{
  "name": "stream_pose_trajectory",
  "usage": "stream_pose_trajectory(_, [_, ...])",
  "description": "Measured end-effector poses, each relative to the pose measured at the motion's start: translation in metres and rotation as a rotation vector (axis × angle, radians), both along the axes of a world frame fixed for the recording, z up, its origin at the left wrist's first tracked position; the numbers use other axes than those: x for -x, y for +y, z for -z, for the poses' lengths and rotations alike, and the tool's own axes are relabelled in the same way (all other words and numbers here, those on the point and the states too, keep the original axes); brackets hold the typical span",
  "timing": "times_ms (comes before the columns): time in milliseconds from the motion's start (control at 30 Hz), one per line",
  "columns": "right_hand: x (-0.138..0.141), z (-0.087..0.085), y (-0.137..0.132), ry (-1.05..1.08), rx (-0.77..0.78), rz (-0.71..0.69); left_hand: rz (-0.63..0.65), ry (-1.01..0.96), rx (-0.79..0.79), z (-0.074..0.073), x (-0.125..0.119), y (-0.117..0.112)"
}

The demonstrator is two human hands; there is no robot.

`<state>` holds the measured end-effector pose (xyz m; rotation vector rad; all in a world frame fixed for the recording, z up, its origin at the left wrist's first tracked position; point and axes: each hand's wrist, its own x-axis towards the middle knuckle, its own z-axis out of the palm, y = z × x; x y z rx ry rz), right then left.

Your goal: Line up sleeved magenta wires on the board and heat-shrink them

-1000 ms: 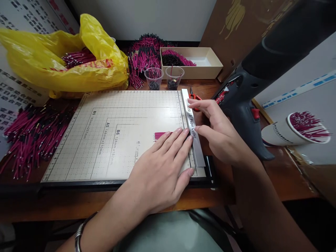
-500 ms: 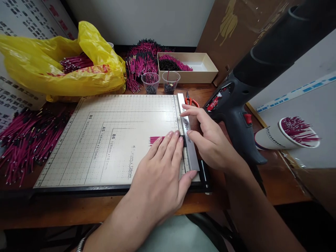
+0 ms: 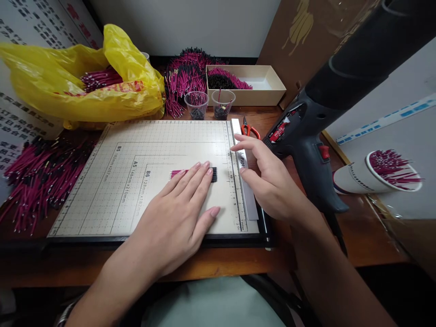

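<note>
My left hand [image 3: 177, 204] lies flat, fingers stretched out, over a row of magenta wires with black ends [image 3: 214, 175]. The wires lie side by side on the gridded board of a paper cutter [image 3: 200, 145]; their pale tips show left of my fingers, their black ends to the right, and my hand hides the middle. At the cutter's right edge runs a silver metal bar [image 3: 251, 206]. My right hand [image 3: 272, 181] rests at this bar with thumb and forefinger apart and nothing between them.
A heat gun [image 3: 306, 150] stands at right, near a paper cup of wires [image 3: 354, 177]. Behind the board are orange-handled pliers [image 3: 250, 131], two clear cups [image 3: 196, 106], a cardboard box [image 3: 252, 97] and a yellow bag [image 3: 112, 106]. Loose wires [image 3: 41, 181] are heaped at left.
My left hand has slid left across the board, and the row of wires under it has moved left, away from the metal bar. My right hand has stayed at the bar.
</note>
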<state>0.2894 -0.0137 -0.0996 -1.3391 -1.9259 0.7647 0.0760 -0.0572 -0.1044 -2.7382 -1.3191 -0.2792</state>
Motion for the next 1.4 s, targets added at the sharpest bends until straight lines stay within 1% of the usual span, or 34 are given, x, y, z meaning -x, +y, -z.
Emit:
stream_pose_trajectory(133, [0.001, 0.000, 0.000, -0.010, -0.005, -0.008, 0.016, -0.011, 0.048, 0.000, 0.004, 0.006])
stream_pose_trajectory(300, [0.002, 0.000, -0.001, -0.035, -0.008, -0.023, 0.018, -0.022, 0.115, 0.000, 0.004, 0.011])
stream_pose_trajectory(500, [0.003, 0.000, 0.000, -0.064, -0.006, -0.036, -0.006, -0.008, 0.149, 0.001, 0.001, 0.015])
stream_pose_trajectory(800, [0.003, 0.000, -0.001, -0.072, -0.006, -0.034, -0.048, 0.027, 0.207, -0.002, -0.004, 0.025])
stream_pose_trajectory(900, [0.002, 0.001, -0.001, -0.075, -0.014, -0.037, -0.064, 0.023, 0.197, -0.002, -0.005, 0.025])
stream_pose_trajectory(1033, [0.003, 0.001, -0.002, -0.094, -0.010, -0.040, -0.025, 0.023, 0.173, -0.004, -0.004, 0.023])
stream_pose_trajectory(1167, [0.003, 0.000, -0.002, -0.123, -0.007, -0.049, -0.005, 0.010, 0.063, -0.008, -0.002, 0.023])
stream_pose_trajectory(1267, [0.004, 0.000, -0.002, -0.134, 0.004, -0.048, -0.041, -0.021, -0.012, -0.013, 0.000, 0.028])
stream_pose_trajectory(1400, [0.004, 0.000, -0.003, -0.135, 0.010, -0.039, -0.108, -0.073, -0.017, -0.020, 0.001, 0.038])
